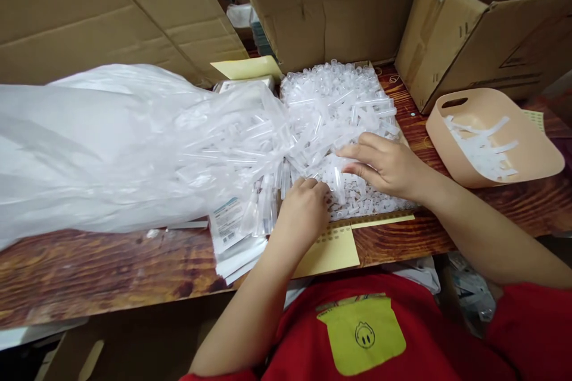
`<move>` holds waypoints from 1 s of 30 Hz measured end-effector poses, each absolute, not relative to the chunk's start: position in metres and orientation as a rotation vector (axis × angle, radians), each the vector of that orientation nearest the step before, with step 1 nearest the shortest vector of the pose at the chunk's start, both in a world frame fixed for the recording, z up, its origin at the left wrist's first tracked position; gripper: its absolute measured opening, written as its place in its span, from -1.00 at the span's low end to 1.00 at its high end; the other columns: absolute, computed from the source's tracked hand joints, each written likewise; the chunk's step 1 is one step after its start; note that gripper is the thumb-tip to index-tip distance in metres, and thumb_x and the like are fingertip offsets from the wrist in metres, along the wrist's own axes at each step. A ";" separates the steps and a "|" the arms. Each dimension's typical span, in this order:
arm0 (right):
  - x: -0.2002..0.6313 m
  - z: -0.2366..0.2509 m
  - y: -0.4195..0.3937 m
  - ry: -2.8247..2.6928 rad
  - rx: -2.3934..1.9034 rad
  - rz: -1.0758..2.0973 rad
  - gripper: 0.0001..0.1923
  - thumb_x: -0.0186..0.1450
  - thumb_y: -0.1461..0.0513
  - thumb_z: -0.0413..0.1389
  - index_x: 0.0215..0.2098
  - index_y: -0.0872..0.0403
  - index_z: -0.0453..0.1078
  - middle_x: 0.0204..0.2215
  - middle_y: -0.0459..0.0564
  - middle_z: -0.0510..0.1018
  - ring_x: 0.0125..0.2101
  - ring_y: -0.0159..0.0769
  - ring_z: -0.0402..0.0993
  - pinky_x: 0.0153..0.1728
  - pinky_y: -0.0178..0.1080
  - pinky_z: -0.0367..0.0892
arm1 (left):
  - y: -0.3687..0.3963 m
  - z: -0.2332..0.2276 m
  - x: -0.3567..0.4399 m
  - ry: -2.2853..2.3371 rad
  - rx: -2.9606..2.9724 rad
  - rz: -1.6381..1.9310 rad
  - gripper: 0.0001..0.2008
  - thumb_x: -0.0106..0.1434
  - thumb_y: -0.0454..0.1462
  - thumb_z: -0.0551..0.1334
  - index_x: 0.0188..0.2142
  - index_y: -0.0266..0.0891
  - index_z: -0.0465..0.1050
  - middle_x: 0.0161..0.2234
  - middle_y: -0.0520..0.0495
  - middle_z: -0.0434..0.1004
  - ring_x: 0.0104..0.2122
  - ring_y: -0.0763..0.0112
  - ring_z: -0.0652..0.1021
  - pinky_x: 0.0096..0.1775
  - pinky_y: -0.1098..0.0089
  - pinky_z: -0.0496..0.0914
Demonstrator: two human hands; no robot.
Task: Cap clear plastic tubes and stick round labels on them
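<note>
A cardboard tray is heaped with clear plastic tubes [313, 125], small clear caps [339, 74] at its back and small white plastic pieces [370, 202] at its front. My left hand [306, 205] is at the tray's front left, its fingers curled down among the pieces; whatever they pinch is hidden. Over the front middle of the heap, my right hand [382, 164] has its thumb and fingers apart. A short clear tube [338, 184] stands just below its fingertips, and I cannot tell whether they touch it.
To the left a large white plastic bag [111, 149] spills tubes toward the tray. A beige bin [451, 155] at the right contains white strips. Behind it stands an open cardboard box [447, 41]. Yellow sticker sheets [333, 253] and printed packets [227, 223] lie along the table's front edge.
</note>
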State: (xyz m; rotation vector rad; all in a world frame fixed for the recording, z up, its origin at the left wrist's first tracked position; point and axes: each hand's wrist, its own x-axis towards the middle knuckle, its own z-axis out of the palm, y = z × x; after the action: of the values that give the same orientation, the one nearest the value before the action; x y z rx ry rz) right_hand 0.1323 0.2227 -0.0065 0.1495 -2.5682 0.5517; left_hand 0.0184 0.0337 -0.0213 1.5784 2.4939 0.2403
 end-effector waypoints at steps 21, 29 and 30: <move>0.140 -0.005 0.189 -2.201 0.293 0.689 -0.76 0.40 0.37 0.18 0.03 0.13 0.38 -0.30 0.04 0.51 -0.27 -0.27 0.47 -0.26 -0.21 0.49 | 0.033 -0.016 0.017 1.234 0.433 1.975 -0.76 0.00 -0.11 0.60 -0.36 -0.10 0.73 -0.49 0.01 0.67 -0.48 0.43 0.68 -0.42 0.49 0.64; 0.141 -0.007 0.173 -2.189 0.208 0.657 -0.72 0.40 0.38 0.17 0.06 0.08 0.33 -0.30 0.02 0.51 -0.29 -0.26 0.48 -0.31 -0.19 0.48 | 0.032 -0.017 0.024 1.178 0.304 2.001 -0.70 -0.06 -0.11 0.62 -0.40 -0.18 0.69 -0.42 0.03 0.65 -0.53 0.51 0.63 -0.52 0.56 0.59; 0.140 -0.008 0.170 -2.174 0.172 0.693 -0.72 0.40 0.38 0.16 0.05 0.06 0.32 -0.31 0.01 0.50 -0.30 -0.27 0.47 -0.31 -0.20 0.48 | 0.032 -0.018 0.024 1.208 0.312 2.019 -0.68 -0.06 -0.09 0.62 -0.40 -0.19 0.68 -0.40 0.03 0.64 -0.53 0.53 0.61 -0.52 0.56 0.58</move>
State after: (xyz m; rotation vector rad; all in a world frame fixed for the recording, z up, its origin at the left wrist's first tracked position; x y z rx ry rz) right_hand 0.1402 0.1701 -0.0075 0.1724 -2.1745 0.6934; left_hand 0.0244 0.0316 -0.0183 0.3123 1.2082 2.0191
